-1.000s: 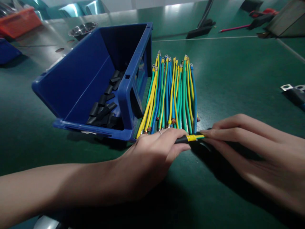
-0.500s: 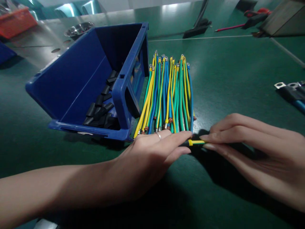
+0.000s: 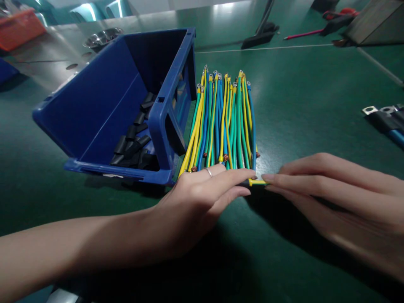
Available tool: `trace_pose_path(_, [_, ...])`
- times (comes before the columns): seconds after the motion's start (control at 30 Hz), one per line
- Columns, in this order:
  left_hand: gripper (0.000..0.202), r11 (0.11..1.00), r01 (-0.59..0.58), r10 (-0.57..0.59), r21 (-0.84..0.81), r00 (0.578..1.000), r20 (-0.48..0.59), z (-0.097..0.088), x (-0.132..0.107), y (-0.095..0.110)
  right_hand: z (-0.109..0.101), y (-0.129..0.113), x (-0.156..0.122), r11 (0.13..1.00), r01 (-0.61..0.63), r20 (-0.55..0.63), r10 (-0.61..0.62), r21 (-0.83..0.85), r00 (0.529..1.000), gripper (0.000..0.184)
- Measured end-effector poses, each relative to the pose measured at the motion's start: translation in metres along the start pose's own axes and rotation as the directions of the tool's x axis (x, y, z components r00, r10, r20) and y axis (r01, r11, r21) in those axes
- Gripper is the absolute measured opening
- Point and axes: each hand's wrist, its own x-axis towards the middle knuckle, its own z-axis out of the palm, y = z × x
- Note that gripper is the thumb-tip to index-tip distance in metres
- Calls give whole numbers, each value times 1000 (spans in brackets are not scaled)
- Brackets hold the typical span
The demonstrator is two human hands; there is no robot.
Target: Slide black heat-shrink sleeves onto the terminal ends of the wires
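My left hand (image 3: 202, 198) and my right hand (image 3: 331, 198) meet fingertip to fingertip over the green table, both pinched on one yellow-green wire (image 3: 256, 182). A black sleeve on the wire's left end is mostly hidden under my left fingers. Only a short yellow stretch of the wire shows between the hands. Just beyond them lies a bundle of yellow, green and blue wires (image 3: 224, 122) with metal lugs at the far ends and bare copper at the near ends.
A blue plastic bin (image 3: 104, 101) tilted on its side, left of the bundle, holds several black sleeve pieces (image 3: 135, 143). Black cables with metal lugs (image 3: 383, 118) lie at the right edge. A metal bowl (image 3: 102, 38), an orange crate (image 3: 22, 27) and tools (image 3: 331, 21) sit far back.
My hands have closed toward each other along the wire. The black sleeve that showed beside my left fingers is now almost wholly covered, and less yellow wire shows between the hands.
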Motion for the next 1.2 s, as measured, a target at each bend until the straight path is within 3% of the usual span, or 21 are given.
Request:
trace_pose_path(0.07, [29, 999, 14, -14, -46, 1000, -16, -1, 1, -1, 2, -1, -1, 992, 6, -50, -12, -129, 999, 13])
trace_pose_path(0.2, [34, 991, 67, -62, -112, 997, 45, -4, 2, 0, 3, -4, -2, 991, 28, -83, -39, -131, 996, 8])
trace_pose_path(0.33, [68, 938, 276, -264, -211, 961, 82, -3, 1, 1, 0, -4, -2, 992, -48, -106, 36, -117, 994, 8])
trace_pose_path(0.4, [76, 902, 318, -319, -292, 947, 45, 1, -1, 1, -2, -3, -1, 992, -62, -109, 50, -106, 993, 8])
trace_pose_path(0.53, [49, 874, 269, -342, -404, 932, -119, 11, -6, 2, -2, -1, 0, 993, -59, -130, 45, -107, 991, 7])
trace_pose_path(0.6, [38, 868, 276, -360, -413, 922, -142, 14, -6, 3, -2, -2, 1, 992, -67, -135, 53, -103, 989, 9])
trace_pose_path(1.2, [26, 861, 351, -399, -367, 915, -61, 13, -8, 2, 3, -2, -1, 985, -88, -135, 68, -150, 989, 6])
